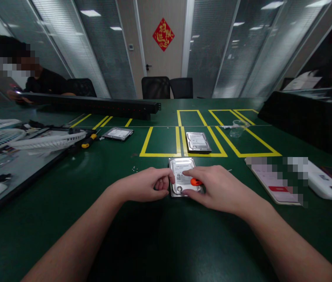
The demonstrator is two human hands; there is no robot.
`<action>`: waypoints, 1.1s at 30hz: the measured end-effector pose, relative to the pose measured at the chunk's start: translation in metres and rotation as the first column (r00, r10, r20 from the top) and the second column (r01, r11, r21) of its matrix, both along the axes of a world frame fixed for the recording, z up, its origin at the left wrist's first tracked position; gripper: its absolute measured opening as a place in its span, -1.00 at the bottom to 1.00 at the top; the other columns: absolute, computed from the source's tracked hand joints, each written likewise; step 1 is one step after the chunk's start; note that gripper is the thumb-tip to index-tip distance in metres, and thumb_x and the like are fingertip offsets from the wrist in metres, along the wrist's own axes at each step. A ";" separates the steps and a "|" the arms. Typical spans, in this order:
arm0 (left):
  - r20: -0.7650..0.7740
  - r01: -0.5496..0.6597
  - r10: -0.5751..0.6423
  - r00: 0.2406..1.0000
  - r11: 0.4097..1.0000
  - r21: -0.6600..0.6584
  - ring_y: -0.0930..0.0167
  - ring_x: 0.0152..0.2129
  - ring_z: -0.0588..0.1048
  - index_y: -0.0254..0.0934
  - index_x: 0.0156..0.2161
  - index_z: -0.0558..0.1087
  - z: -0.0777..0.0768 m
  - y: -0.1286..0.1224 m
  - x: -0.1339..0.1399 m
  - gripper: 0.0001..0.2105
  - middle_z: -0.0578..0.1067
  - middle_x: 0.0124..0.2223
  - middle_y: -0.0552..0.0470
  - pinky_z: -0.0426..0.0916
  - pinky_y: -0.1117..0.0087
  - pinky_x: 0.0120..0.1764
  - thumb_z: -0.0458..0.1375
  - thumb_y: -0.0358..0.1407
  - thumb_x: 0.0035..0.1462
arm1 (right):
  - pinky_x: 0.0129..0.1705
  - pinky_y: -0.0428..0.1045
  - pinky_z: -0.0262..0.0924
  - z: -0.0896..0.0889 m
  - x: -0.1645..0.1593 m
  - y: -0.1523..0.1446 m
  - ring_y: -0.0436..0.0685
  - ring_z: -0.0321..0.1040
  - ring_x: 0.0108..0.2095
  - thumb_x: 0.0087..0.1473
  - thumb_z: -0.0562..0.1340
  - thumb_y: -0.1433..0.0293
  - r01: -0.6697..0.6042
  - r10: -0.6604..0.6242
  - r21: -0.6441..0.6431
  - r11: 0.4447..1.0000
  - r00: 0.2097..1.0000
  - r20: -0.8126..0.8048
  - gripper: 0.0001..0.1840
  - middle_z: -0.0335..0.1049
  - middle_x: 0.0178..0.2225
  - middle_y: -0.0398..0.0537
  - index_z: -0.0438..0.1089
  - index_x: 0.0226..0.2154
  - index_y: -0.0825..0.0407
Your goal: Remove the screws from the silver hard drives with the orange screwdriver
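Note:
A silver hard drive lies label up on the green table in front of me. My left hand is closed with curled fingers at the drive's left side; its index fingertip overlaps the edge and the thumb sits against it. Over the drive's right side, my right hand is closed around an orange-handled screwdriver, most of which is hidden by the fingers. Several tiny bright bits, perhaps screws, lie left of the drive.
Another hard drive lies in a yellow-taped box, and one more farther left beside a yellow-black screwdriver. A clear plastic cup, a phone and a white device are at right. White fan parts occupy the left; a person sits beyond.

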State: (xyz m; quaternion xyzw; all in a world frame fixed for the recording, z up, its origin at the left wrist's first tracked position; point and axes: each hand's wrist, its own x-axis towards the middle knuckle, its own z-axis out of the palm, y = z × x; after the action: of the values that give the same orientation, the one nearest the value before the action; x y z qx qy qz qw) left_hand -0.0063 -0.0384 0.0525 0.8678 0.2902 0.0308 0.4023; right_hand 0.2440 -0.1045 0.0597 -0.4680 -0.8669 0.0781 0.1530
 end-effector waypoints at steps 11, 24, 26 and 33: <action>-0.006 0.021 -0.021 1.000 1.000 0.021 0.43 -0.36 0.45 -0.08 0.31 0.29 -0.025 0.012 0.001 -0.28 0.44 -0.27 0.15 0.29 0.46 -0.32 0.41 -0.26 0.05 | -0.38 0.05 0.09 0.018 -0.032 -0.017 0.11 0.14 -0.47 0.35 -0.04 0.24 -0.331 -0.077 -0.077 0.941 0.014 -0.997 -0.61 0.26 -0.46 -0.05 0.42 -0.30 0.00; 0.033 -0.001 0.000 0.999 0.999 0.038 0.41 -0.42 0.44 -0.24 -0.09 0.43 -0.032 0.015 0.002 -0.61 0.46 -0.32 0.15 0.28 0.41 -0.38 0.43 -0.21 0.02 | -0.41 -0.01 0.18 0.002 -0.068 0.001 0.04 0.08 -0.52 0.34 0.10 0.20 -0.444 -0.135 -0.115 0.888 -0.013 -0.991 -0.70 0.24 -0.50 -0.14 0.39 -0.32 0.01; 0.050 0.008 -0.009 0.999 0.999 0.034 0.41 -0.41 0.45 -0.24 -0.09 0.42 -0.033 0.015 0.002 -0.61 0.46 -0.32 0.15 0.28 0.41 -0.37 0.43 -0.21 0.02 | -0.40 -0.01 0.21 -0.002 -0.068 0.001 0.04 0.08 -0.52 0.34 0.10 0.22 -0.445 -0.126 -0.103 0.889 -0.024 -0.992 -0.71 0.24 -0.49 -0.14 0.40 -0.31 0.01; 0.029 0.023 -0.025 0.999 0.999 0.043 0.40 -0.40 0.44 -0.23 -0.09 0.44 -0.030 0.015 0.002 -0.64 0.46 -0.31 0.13 0.24 0.40 -0.36 0.40 -0.21 0.04 | -0.40 -0.01 0.17 -0.008 -0.068 -0.001 0.04 0.09 -0.51 0.35 0.10 0.20 -0.427 -0.125 -0.117 0.897 0.010 -0.992 -0.70 0.25 -0.49 -0.13 0.40 -0.30 0.02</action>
State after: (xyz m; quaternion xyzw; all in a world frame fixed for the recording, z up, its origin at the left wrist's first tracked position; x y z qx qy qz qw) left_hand -0.0041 -0.0236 0.0222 0.8789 0.2732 0.0449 0.3885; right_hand 0.1761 -0.1051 0.0517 -0.1994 -0.5216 0.5676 0.6050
